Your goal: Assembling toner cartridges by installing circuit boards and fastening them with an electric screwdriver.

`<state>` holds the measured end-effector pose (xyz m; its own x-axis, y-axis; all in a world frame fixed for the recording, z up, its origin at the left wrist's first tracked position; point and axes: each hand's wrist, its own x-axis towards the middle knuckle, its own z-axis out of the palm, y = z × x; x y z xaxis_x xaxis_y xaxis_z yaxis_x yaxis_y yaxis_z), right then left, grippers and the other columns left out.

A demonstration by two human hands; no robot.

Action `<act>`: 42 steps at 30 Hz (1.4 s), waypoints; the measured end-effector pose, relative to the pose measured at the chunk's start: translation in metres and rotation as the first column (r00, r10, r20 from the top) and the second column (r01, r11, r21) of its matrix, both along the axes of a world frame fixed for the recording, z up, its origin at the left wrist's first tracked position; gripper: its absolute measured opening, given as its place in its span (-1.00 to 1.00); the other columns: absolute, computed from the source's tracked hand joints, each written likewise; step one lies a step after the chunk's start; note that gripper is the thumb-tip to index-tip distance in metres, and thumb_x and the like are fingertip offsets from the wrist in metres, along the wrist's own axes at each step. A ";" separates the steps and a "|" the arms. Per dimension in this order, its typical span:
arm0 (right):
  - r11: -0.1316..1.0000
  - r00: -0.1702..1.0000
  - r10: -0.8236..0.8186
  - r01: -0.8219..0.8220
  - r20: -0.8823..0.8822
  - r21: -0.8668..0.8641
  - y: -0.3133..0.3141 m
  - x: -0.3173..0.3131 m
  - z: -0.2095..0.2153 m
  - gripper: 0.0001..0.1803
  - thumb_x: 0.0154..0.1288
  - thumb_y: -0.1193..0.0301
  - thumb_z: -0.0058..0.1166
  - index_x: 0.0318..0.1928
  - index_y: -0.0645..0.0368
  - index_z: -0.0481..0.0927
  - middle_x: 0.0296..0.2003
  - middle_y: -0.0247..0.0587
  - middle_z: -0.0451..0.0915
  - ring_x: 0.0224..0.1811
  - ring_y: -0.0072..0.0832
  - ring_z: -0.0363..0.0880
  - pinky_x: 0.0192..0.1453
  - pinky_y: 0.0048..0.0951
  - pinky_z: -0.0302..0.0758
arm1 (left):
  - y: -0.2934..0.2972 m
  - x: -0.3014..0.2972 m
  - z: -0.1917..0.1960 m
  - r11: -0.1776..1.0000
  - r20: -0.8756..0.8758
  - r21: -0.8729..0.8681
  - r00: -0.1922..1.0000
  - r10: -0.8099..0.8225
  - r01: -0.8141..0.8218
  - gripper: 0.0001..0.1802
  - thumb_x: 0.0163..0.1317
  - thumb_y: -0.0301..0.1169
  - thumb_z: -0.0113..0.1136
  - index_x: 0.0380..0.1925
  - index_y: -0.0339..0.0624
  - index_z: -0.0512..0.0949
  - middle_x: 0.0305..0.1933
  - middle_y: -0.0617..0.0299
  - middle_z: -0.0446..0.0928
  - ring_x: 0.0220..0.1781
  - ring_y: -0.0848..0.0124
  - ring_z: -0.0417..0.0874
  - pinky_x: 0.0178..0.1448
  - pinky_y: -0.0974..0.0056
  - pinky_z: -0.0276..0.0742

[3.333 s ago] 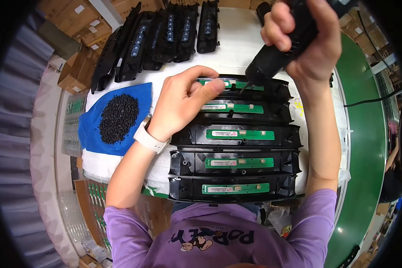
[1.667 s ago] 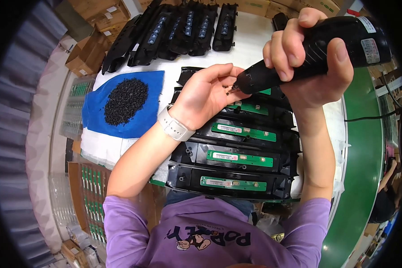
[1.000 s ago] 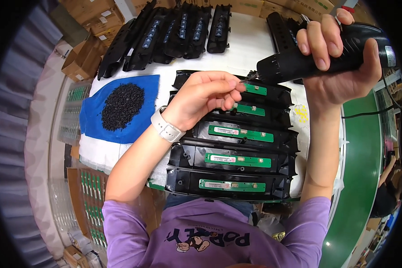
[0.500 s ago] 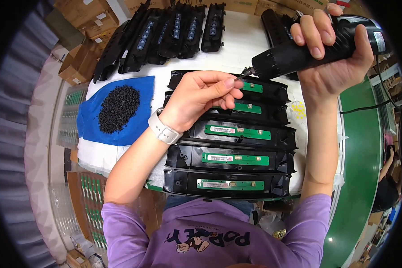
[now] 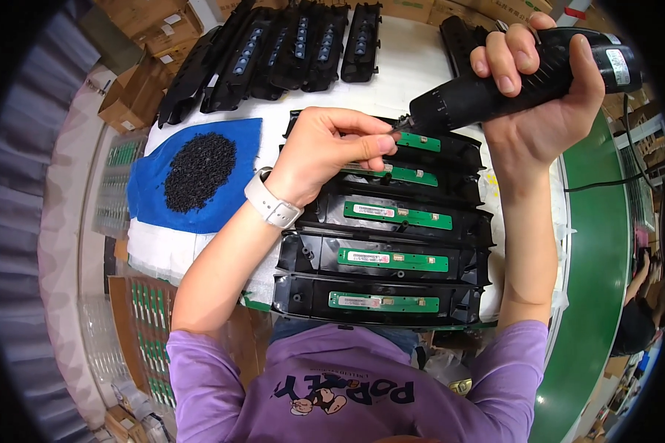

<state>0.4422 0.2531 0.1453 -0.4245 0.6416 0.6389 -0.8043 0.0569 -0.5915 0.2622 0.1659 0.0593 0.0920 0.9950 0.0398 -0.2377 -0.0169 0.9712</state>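
Observation:
My right hand (image 5: 541, 103) grips a black electric screwdriver (image 5: 517, 77), held nearly level with its tip pointing left. My left hand (image 5: 331, 151) pinches something small at that tip, most likely a screw, too small to make out. Both hands hover over a stack of black plastic housings (image 5: 391, 255), each carrying a long green circuit board (image 5: 393, 259). A white watch sits on my left wrist.
A blue cloth (image 5: 192, 177) with a heap of small black screws (image 5: 199, 159) lies to the left. More black housings (image 5: 288, 44) line the far side of the white table. Cardboard boxes (image 5: 137, 88) and trays of green boards (image 5: 144, 325) stand at the left; a green belt (image 5: 598, 280) runs at the right.
My right hand has swung the screwdriver from upright to nearly level, tip left. My left hand lifted off the housings and came up to the tip.

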 end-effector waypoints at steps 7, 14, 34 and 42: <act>0.995 0.994 -0.069 0.075 0.080 -0.070 0.010 -0.017 -0.017 -0.65 0.29 0.13 -0.14 -0.18 0.17 0.43 -0.60 -0.36 0.33 -0.64 -0.54 0.25 -0.32 -0.40 0.28 | -0.012 -0.017 0.007 0.908 -0.122 -0.087 0.909 0.398 -0.409 -0.63 0.21 -0.17 0.18 -0.44 -0.32 0.60 -0.58 0.28 0.51 -0.64 0.66 0.32 -0.55 0.55 0.19; 0.954 0.937 -0.254 0.201 0.241 0.221 -0.003 -0.041 -0.037 -0.69 0.21 0.27 -0.04 -0.17 0.24 0.40 -0.66 -0.27 0.33 -0.73 -0.50 0.26 -0.59 -0.49 0.24 | -0.012 -0.048 -0.006 0.871 0.351 -0.106 0.802 0.484 -0.479 -0.78 0.29 -0.55 -0.21 -0.18 -0.48 0.40 0.02 -0.26 0.44 0.08 0.11 0.53 0.17 0.25 0.48; 0.918 0.858 -0.305 0.150 0.413 0.367 -0.002 -0.059 -0.036 -0.80 0.13 0.43 0.07 -0.41 0.32 0.38 -0.73 -0.26 0.37 -0.77 -0.56 0.32 -0.68 -0.59 0.26 | -0.018 -0.027 0.003 0.964 0.394 -0.101 0.880 0.266 -0.246 -0.77 0.31 -0.60 -0.29 -0.12 -0.51 0.32 0.00 -0.32 0.44 0.16 0.09 0.49 0.20 0.29 0.46; 0.943 0.883 -0.251 0.130 0.397 0.307 -0.002 -0.047 -0.033 -0.78 0.15 0.40 -0.01 -0.25 0.28 0.37 -0.71 -0.29 0.34 -0.77 -0.56 0.25 -0.66 -0.54 0.24 | -0.017 -0.032 -0.004 0.989 0.144 -0.098 0.982 0.122 -0.108 -0.73 0.42 -0.37 -0.23 -0.12 -0.37 0.36 -0.23 -0.09 0.57 -0.40 0.34 0.62 -0.34 0.41 0.54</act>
<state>0.3956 0.2508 0.1126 -0.5796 0.5717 0.5807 -0.4353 0.3852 -0.8137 0.2302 0.1491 0.0557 -0.0232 0.9987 -0.0454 -0.3820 0.0331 0.9236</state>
